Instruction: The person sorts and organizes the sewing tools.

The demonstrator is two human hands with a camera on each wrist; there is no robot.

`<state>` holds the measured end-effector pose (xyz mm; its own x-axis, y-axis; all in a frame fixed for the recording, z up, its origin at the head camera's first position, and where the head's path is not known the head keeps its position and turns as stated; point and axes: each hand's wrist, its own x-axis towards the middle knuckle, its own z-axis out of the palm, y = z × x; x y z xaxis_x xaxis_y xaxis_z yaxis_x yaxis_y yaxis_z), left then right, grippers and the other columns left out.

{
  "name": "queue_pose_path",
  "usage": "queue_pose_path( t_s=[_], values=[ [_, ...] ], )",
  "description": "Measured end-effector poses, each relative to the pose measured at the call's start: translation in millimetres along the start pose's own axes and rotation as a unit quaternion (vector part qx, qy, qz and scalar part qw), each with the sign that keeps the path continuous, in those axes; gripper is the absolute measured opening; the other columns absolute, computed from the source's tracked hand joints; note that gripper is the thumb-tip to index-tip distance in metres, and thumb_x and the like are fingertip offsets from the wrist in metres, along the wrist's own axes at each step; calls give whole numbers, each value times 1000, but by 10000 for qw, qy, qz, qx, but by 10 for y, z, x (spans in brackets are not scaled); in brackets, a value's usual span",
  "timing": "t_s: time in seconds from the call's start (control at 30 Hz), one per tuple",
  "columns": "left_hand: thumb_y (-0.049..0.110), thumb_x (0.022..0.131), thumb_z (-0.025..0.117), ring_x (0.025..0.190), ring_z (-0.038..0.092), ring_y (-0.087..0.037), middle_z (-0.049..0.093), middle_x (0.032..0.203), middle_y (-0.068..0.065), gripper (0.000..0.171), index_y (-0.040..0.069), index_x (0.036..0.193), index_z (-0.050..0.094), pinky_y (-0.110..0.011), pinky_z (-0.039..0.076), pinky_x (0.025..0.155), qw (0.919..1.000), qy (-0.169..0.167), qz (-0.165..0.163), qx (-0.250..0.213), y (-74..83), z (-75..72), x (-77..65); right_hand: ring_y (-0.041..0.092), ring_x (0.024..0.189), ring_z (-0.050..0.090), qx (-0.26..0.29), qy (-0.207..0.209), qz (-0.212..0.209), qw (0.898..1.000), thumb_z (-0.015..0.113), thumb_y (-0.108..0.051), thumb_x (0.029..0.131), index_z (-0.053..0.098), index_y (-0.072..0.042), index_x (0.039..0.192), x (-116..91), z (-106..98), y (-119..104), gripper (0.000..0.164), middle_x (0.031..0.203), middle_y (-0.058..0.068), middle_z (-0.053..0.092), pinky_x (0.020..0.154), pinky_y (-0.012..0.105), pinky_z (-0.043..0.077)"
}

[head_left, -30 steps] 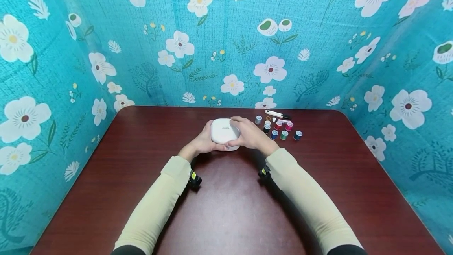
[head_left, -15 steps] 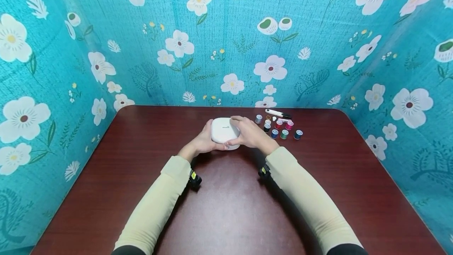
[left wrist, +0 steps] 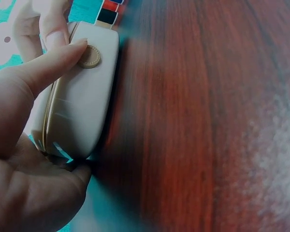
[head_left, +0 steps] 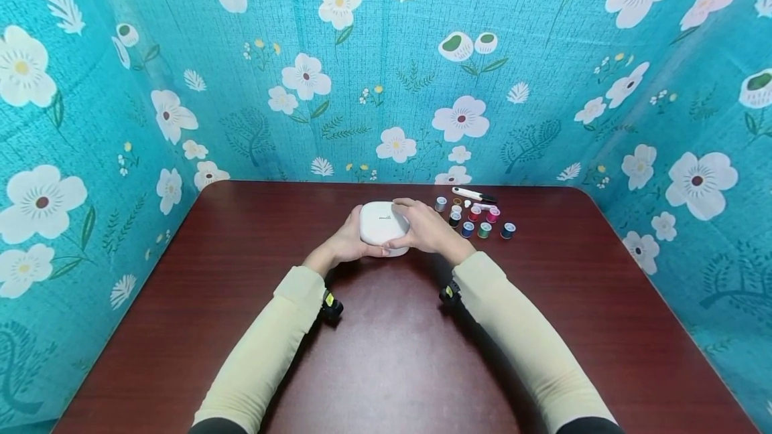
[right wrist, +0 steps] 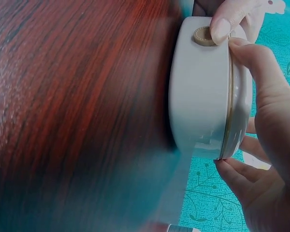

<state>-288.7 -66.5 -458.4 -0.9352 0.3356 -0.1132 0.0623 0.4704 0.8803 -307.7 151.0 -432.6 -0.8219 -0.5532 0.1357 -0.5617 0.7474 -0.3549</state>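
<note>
dark-red table (head_left: 389,353): under white case (head_left: 380,222) | case: closed, on table | left hand (head_left: 348,240): gripping case's left side | right hand (head_left: 425,226): gripping case's right side, thumb (right wrist: 258,57) at lid seam (right wrist: 230,92) | thread spools (head_left: 484,230): right of case | tan button (left wrist: 91,58): case front, left thumb (left wrist: 58,62) touching

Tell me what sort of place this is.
Probably an indoor tabletop workspace, screened off: a dark wood-grained table, flowered turquoise cloth behind it and on both sides, and small spools, apparently thread, near a white case.
</note>
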Motion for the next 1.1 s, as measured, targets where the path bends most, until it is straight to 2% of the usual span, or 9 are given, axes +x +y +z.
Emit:
queue_pose_path(
  t_s=[0.13, 0.37, 0.77, 1.1],
  values=[
    [25, 70, 97, 131, 42, -31, 35, 149, -14, 120, 10, 157, 15, -47, 34, 112, 10000, 27, 23, 2, -8, 1, 5, 32, 134, 52, 47, 30, -35, 10000, 86, -52, 78, 57, 1, 142, 12, 9, 20, 88, 150, 18, 51, 104, 44, 49],
    [27, 70, 97, 140, 36, -30, 29, 157, -16, 131, 8, 161, 5, -48, 28, 118, 10000, -4, -67, -5, -34, 16, 6, 34, 136, 50, 301, -27, -76, 9995, 85, -52, 80, 54, 3, 143, 20, -12, 39, 90, 150, 20, 51, 106, 47, 46],
    [30, 66, 99, 132, 43, -29, 40, 146, -14, 118, 7, 153, 23, -47, 33, 114, 9995, 158, 197, 200, -40, -26, 18, 36, 136, 50, 360, -66, -298, 9989, 84, -49, 81, 55, 6, 142, 75, -44, 63, 87, 147, 23, 52, 107, 47, 45],
    [32, 65, 99, 134, 43, -28, 40, 148, -14, 122, 7, 155, 22, -47, 33, 114, 9992, 180, 235, 264, -45, -24, -6, 34, 134, 53, 473, -64, -393, 9981, 83, -44, 82, 54, 7, 141, 82, -90, 91, 84, 143, 23, 57, 109, 46, 44]
  ],
)
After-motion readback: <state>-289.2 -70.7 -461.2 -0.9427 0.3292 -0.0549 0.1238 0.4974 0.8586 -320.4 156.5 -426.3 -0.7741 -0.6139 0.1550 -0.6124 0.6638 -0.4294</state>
